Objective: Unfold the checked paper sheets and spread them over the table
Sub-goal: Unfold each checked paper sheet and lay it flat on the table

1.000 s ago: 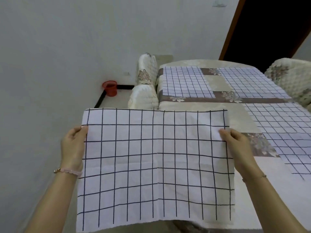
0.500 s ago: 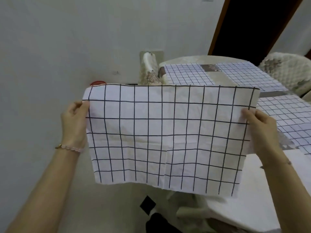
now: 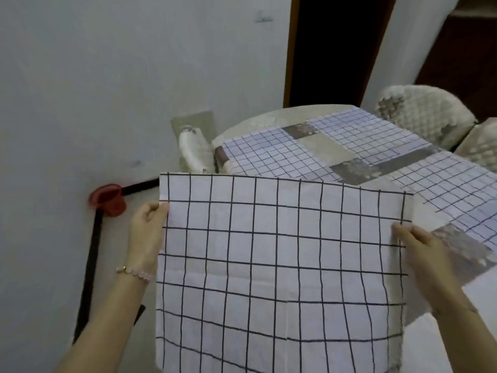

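A white checked paper sheet [image 3: 282, 265] with black grid lines hangs unfolded in front of me, over the near left end of the table [image 3: 320, 149]. My left hand [image 3: 146, 235] pinches its left edge near the top. My right hand [image 3: 422, 251] pinches its right edge at about the same height. Three more checked sheets lie flat on the table: one at the far left [image 3: 271, 157], one at the far end [image 3: 360, 133], one along the right side [image 3: 451, 189].
Quilted cream chairs stand at the table's far left [image 3: 195, 149] and far right [image 3: 422, 111]. A red bucket [image 3: 109, 200] sits on the floor by the white wall. A dark doorway [image 3: 336, 49] opens behind the table.
The view has swung left and back. The sheet has come down and nearer, and now hangs lower, hiding the table's near corner. Both hands keep their hold.
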`<state>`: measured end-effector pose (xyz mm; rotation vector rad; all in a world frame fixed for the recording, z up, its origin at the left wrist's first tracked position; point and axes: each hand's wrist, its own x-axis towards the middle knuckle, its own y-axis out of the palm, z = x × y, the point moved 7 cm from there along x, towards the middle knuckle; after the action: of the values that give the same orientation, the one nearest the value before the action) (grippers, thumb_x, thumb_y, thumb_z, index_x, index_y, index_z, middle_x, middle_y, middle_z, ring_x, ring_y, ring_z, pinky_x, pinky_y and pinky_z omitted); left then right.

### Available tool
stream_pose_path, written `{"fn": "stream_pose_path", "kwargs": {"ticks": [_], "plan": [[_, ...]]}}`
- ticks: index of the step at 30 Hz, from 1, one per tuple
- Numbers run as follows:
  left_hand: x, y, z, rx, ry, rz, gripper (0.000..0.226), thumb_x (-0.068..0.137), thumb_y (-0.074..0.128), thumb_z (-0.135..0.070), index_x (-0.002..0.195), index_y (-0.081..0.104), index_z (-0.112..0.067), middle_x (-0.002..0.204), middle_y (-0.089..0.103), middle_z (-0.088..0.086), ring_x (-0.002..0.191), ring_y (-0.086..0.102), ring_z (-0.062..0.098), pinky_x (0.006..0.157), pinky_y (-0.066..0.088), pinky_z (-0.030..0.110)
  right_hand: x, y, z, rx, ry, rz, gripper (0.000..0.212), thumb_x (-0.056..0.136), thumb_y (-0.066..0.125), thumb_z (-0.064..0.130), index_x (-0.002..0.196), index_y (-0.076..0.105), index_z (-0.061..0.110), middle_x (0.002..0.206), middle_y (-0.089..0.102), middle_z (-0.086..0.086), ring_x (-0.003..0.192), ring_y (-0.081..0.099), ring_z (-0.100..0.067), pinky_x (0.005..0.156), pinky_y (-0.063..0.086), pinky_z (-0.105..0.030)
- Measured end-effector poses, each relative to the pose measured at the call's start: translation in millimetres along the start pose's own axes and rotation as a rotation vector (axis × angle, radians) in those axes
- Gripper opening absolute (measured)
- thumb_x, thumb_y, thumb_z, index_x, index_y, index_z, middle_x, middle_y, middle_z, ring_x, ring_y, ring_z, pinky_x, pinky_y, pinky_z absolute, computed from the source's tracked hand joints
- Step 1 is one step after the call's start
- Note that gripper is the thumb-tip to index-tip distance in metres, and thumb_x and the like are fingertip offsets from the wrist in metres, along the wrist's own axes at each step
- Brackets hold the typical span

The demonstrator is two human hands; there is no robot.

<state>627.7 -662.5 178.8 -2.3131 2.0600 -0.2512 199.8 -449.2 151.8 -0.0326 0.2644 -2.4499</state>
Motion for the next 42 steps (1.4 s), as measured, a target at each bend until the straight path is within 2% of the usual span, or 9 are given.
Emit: {"fn": "stream_pose_path", "kwargs": {"ticks": [3, 6, 12, 15, 18, 25, 36, 40, 42], "plan": [[39, 45, 1, -0.005, -0.003, 0.101, 0.021, 0.093, 0.053, -0.02, 0.104, 0.062, -0.005, 0.088, 0.065, 0.0, 0.076, 0.06, 0.007, 0.064, 0.048, 0.02, 9, -15, -6, -0.014, 0.046, -0.097, 0.019, 0.094, 0.054, 0.021, 0.079, 0.059, 0.009, 0.072, 0.055, 0.007, 0.066, 0.047, -0.005, 0.06, 0.037, -0.019], [64, 101, 0, -0.021, -0.006, 0.238, 0.014, 0.092, 0.053, -0.018, 0.095, 0.061, -0.007, 0.079, 0.063, -0.001, 0.063, 0.058, 0.0, 0.055, 0.049, 0.012, 13, -40, -15, -0.029, 0.106, -0.19, 0.021, 0.092, 0.056, 0.022, 0.074, 0.062, 0.014, 0.077, 0.061, 0.003, 0.071, 0.054, -0.013, 0.061, 0.041, -0.026], [93, 233, 2, -0.001, 0.049, 0.548, 0.009, 0.093, 0.052, -0.016, 0.091, 0.058, -0.009, 0.074, 0.055, -0.001, 0.066, 0.048, 0.008, 0.053, 0.043, 0.007, -13, -77, -51, -0.016, 0.273, -0.449, 0.023, 0.093, 0.055, 0.017, 0.075, 0.059, 0.003, 0.071, 0.058, -0.005, 0.066, 0.05, -0.016, 0.058, 0.038, -0.027], [96, 297, 13, 0.047, 0.058, 0.742, 0.012, 0.092, 0.052, -0.019, 0.093, 0.06, -0.009, 0.078, 0.058, 0.001, 0.071, 0.052, 0.012, 0.065, 0.044, 0.021, -36, -85, -74, -0.009, 0.388, -0.588, 0.025, 0.093, 0.055, 0.016, 0.074, 0.053, -0.001, 0.077, 0.051, -0.009, 0.063, 0.042, -0.016, 0.058, 0.033, -0.027], [96, 353, 30, 0.098, 0.032, 0.947, 0.015, 0.091, 0.053, -0.019, 0.091, 0.063, -0.008, 0.085, 0.061, 0.007, 0.079, 0.054, 0.019, 0.073, 0.045, 0.033, -59, -86, -86, 0.011, 0.461, -0.732, 0.019, 0.093, 0.054, 0.012, 0.076, 0.053, 0.004, 0.071, 0.05, -0.009, 0.059, 0.043, -0.015, 0.053, 0.039, -0.022], [83, 442, 71, 0.266, -0.034, 1.257, 0.019, 0.088, 0.056, -0.015, 0.069, 0.057, -0.012, 0.071, 0.052, 0.01, 0.072, 0.046, 0.022, 0.066, 0.039, 0.034, -87, -93, -105, -0.028, 0.503, -0.93, 0.025, 0.093, 0.055, 0.014, 0.075, 0.055, -0.003, 0.079, 0.048, -0.01, 0.075, 0.042, -0.02, 0.057, 0.032, -0.027], [70, 522, 95, 0.412, 0.023, 1.29, 0.011, 0.09, 0.056, -0.012, 0.087, 0.062, -0.004, 0.083, 0.059, 0.011, 0.079, 0.05, 0.024, 0.064, 0.041, 0.026, -40, -134, -149, -0.151, 0.518, -0.915, 0.029, 0.087, 0.06, 0.016, 0.064, 0.044, 0.011, 0.065, 0.031, -0.008, 0.063, 0.028, -0.019, 0.061, 0.022, -0.03], [68, 535, 112, 0.473, -0.018, 1.254, 0.013, 0.091, 0.055, -0.017, 0.09, 0.062, -0.006, 0.089, 0.06, 0.012, 0.084, 0.051, 0.025, 0.076, 0.04, 0.031, -23, -144, -181, -0.149, 0.588, -0.916, 0.025, 0.082, 0.059, 0.025, 0.065, 0.049, 0.01, 0.066, 0.039, -0.007, 0.067, 0.036, -0.018, 0.065, 0.028, -0.031], [66, 534, 116, 0.492, -0.029, 1.282, 0.015, 0.092, 0.054, -0.02, 0.097, 0.061, -0.008, 0.096, 0.059, 0.01, 0.089, 0.052, 0.024, 0.08, 0.04, 0.032, -22, -139, -192, -0.138, 0.638, -0.899, 0.026, 0.083, 0.058, 0.029, 0.08, 0.059, 0.003, 0.077, 0.055, -0.004, 0.077, 0.051, -0.018, 0.071, 0.039, -0.032]]}}
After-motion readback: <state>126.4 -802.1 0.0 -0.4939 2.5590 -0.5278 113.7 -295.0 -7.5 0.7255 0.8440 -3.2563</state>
